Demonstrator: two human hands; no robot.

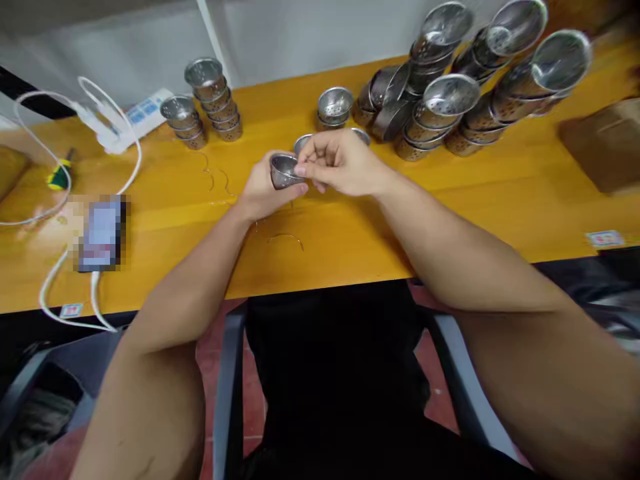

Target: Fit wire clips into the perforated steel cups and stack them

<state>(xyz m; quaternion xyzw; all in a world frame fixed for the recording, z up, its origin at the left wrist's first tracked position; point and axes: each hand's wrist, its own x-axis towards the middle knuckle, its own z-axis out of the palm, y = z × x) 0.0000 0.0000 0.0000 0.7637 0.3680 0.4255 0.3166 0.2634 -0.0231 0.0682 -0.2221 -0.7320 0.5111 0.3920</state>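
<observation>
Perforated steel cup (283,170): small, shiny, round, rim tipped toward the camera. It sits low over the yellow bench (350,227), mid-front. Left hand (265,190) wraps it from below, fingers clamped on its wall. Right hand (340,163) fingers (306,168) pinched together at the cup's rim, touching it.

Even, bright indoor light falls from above, leaving only soft shadows on the glossy yellow tabletop (350,227). Glare flashes off the perforated metal cups (450,100). Wide-angle distortion bends the edges; the far right corner is blurred, and the phone (101,233) is pixelated.
</observation>
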